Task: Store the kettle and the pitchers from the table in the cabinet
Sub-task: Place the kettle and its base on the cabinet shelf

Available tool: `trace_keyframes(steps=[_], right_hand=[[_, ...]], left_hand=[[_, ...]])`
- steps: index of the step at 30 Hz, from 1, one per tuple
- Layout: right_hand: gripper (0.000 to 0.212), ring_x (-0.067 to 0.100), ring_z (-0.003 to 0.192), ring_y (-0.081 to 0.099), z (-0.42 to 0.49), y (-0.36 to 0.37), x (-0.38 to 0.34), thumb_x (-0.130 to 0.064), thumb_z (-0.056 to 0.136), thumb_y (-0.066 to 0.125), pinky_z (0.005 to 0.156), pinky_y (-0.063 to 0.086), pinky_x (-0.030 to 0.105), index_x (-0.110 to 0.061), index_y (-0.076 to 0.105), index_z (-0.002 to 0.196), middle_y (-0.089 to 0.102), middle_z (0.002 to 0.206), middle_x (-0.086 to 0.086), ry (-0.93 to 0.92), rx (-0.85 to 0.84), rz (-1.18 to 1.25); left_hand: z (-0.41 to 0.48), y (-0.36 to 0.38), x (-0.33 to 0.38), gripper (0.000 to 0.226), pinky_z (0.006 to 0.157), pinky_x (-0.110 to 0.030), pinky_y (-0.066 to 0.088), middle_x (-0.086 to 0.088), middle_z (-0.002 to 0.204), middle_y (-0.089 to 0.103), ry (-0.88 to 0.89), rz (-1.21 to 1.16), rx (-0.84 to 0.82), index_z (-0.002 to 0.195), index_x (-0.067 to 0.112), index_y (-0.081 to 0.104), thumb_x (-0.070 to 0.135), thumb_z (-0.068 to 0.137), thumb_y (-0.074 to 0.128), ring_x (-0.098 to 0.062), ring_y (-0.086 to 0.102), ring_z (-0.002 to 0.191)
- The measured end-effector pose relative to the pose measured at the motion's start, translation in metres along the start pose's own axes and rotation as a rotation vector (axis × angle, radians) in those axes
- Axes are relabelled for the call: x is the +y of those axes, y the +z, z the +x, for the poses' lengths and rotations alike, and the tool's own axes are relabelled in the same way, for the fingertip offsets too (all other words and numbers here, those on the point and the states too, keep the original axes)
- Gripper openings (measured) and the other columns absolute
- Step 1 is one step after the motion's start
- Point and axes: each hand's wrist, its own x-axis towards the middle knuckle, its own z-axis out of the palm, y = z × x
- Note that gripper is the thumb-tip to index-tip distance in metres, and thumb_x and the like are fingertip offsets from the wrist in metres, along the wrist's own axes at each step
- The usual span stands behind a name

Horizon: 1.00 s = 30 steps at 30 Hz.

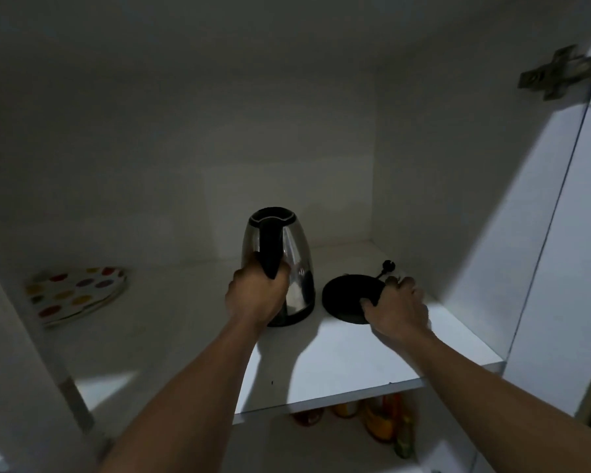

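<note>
A steel kettle (296,254) with a black handle and lid stands upright on the white cabinet shelf (338,363). My left hand (256,295) is closed around its black handle. Just to its right lies the kettle's round black base (347,297), flat on the shelf, with its cord and plug (386,266) trailing behind. My right hand (398,310) grips the base's right edge. No pitchers are visible.
A stack of white plates with coloured dots (77,295) sits at the shelf's left. The cabinet's side wall and door hinge (556,71) are at the right. Bottles and jars (382,421) stand on the shelf below.
</note>
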Motion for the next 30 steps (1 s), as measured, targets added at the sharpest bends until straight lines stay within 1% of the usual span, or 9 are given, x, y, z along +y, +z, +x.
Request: trace_keyframes(steps=[3,5,7,10,13,17,21,24,30], right_hand=[[0.056,0.035,0.119,0.041,-0.015,0.018,0.007,-0.055,0.086,0.052,0.093,0.049,0.046,-0.017,0.053,0.127,0.049,0.131,0.011,-0.249,-0.022,-0.099],[0.048,0.034,0.117,0.041,-0.018,0.031,0.012,-0.049,0.089,0.050,0.091,0.051,0.045,-0.018,0.055,0.126,0.050,0.133,0.010,-0.318,-0.004,-0.179],[0.041,0.034,0.115,0.043,-0.013,0.032,0.011,-0.041,0.092,0.054,0.086,0.053,0.043,-0.018,0.057,0.125,0.052,0.132,0.009,-0.313,0.034,-0.169],[0.042,0.033,0.112,0.046,0.008,0.029,0.006,-0.037,0.093,0.057,0.079,0.050,0.038,-0.019,0.058,0.131,0.054,0.131,0.010,-0.284,0.026,-0.174],[0.044,0.035,0.115,0.046,0.034,0.034,-0.004,-0.037,0.094,0.057,0.074,0.045,0.034,-0.017,0.058,0.133,0.051,0.138,0.010,-0.271,-0.010,-0.140],[0.046,0.036,0.132,0.035,0.071,0.050,-0.028,-0.041,0.094,0.057,0.087,0.047,0.038,-0.018,0.055,0.134,0.046,0.143,0.008,-0.186,-0.117,-0.050],[0.039,0.040,0.139,0.028,0.106,0.064,-0.042,-0.032,0.099,0.052,0.094,0.047,0.045,-0.012,0.057,0.132,0.042,0.148,0.012,-0.187,-0.157,-0.007],[0.036,0.039,0.140,0.028,0.129,0.075,-0.043,-0.025,0.102,0.045,0.097,0.046,0.046,-0.010,0.056,0.133,0.041,0.149,0.013,-0.201,-0.171,0.008],[0.034,0.035,0.140,0.033,0.159,0.093,-0.055,-0.020,0.101,0.047,0.098,0.046,0.043,-0.008,0.058,0.131,0.044,0.149,0.013,-0.212,-0.136,0.020]], left_hand=[[-0.004,0.009,0.000,0.038,0.063,-0.032,0.042,-0.002,0.067,0.054,0.027,-0.012,0.077,0.093,0.014,0.056,0.052,0.091,0.053,-0.034,0.060,0.071],[-0.001,0.016,0.005,0.036,0.064,-0.032,0.041,-0.002,0.069,0.054,0.056,-0.024,0.070,0.093,0.016,0.052,0.052,0.093,0.053,-0.034,0.063,0.074],[0.004,0.024,0.012,0.036,0.070,-0.033,0.043,-0.004,0.081,0.058,0.059,-0.026,0.032,0.101,0.018,0.051,0.052,0.093,0.052,-0.036,0.064,0.085],[0.015,0.035,0.016,0.048,0.082,-0.038,0.050,-0.009,0.100,0.065,0.034,-0.020,0.010,0.122,0.018,0.054,0.056,0.093,0.049,-0.039,0.064,0.099],[0.026,0.046,0.020,0.052,0.088,-0.042,0.050,-0.015,0.111,0.067,0.012,0.000,0.030,0.129,0.018,0.054,0.057,0.094,0.048,-0.042,0.063,0.106],[0.044,0.056,0.021,0.052,0.080,-0.038,0.042,-0.018,0.111,0.066,0.006,0.026,0.047,0.127,0.014,0.054,0.055,0.096,0.049,-0.043,0.062,0.106],[0.064,0.065,0.019,0.051,0.079,-0.037,0.040,-0.019,0.110,0.067,-0.016,0.029,0.060,0.125,0.013,0.055,0.055,0.096,0.051,-0.043,0.063,0.105],[0.078,0.072,0.017,0.049,0.078,-0.035,0.041,-0.016,0.106,0.067,-0.036,0.021,0.060,0.121,0.014,0.056,0.056,0.096,0.050,-0.042,0.064,0.102],[0.098,0.080,0.017,0.046,0.079,-0.038,0.048,-0.004,0.090,0.056,-0.078,0.048,0.040,0.120,0.018,0.056,0.058,0.096,0.048,-0.039,0.065,0.097]])
